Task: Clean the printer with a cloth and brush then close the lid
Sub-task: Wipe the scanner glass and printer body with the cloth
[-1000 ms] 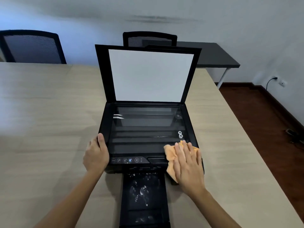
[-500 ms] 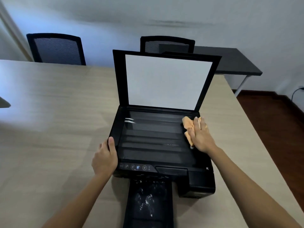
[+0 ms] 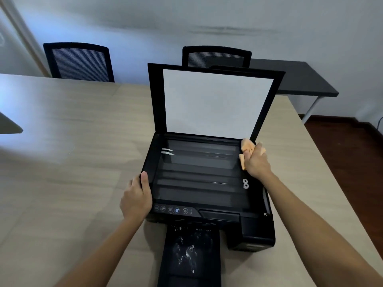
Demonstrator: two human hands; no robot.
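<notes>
wooden table (image 3: 62,162), two chairs (image 3: 79,63), black desk (image 3: 300,79)

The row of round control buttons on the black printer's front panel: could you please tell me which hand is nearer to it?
Left. The left hand grips the printer's left edge right beside the buttons; the right hand holds the orange cloth at the far right corner of the glass.
</notes>
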